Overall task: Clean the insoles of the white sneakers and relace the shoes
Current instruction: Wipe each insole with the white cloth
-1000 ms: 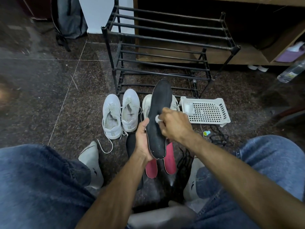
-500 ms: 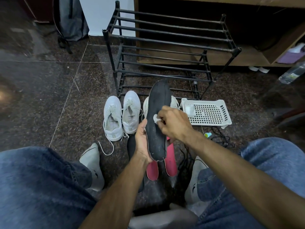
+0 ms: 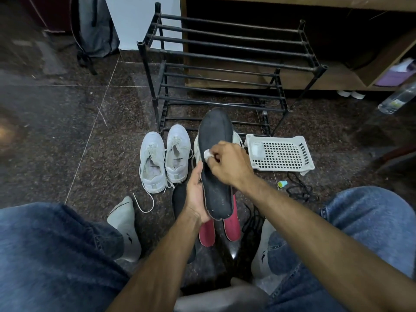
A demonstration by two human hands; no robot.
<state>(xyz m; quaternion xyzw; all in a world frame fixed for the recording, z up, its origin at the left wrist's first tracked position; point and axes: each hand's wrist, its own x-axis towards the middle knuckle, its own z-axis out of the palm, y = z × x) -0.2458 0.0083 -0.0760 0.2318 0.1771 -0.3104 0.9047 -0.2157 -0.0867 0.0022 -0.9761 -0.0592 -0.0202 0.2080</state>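
A black insole (image 3: 215, 140) stands tilted upright in front of me, heel end down. My left hand (image 3: 196, 194) grips its left edge near the heel. My right hand (image 3: 229, 166) pinches a small white wipe (image 3: 207, 153) against the insole's middle. A pair of white sneakers (image 3: 163, 157) sits on the floor to the left, laces loose. Another white sneaker (image 3: 237, 138) is mostly hidden behind the insole. Two red insoles (image 3: 231, 228) and another black insole (image 3: 179, 199) lie on the floor below my hands.
A black metal shoe rack (image 3: 225, 70) stands behind the shoes. A white perforated plastic tray (image 3: 280, 154) lies to the right, with black laces (image 3: 299, 190) and a small green-blue cap (image 3: 282, 183) near it. My knees in jeans and socked feet flank the space. A clear bottle (image 3: 398, 99) lies far right.
My right hand with the wipe has shifted slightly along the insole's middle. My left hand keeps its hold; the view has tilted a little.
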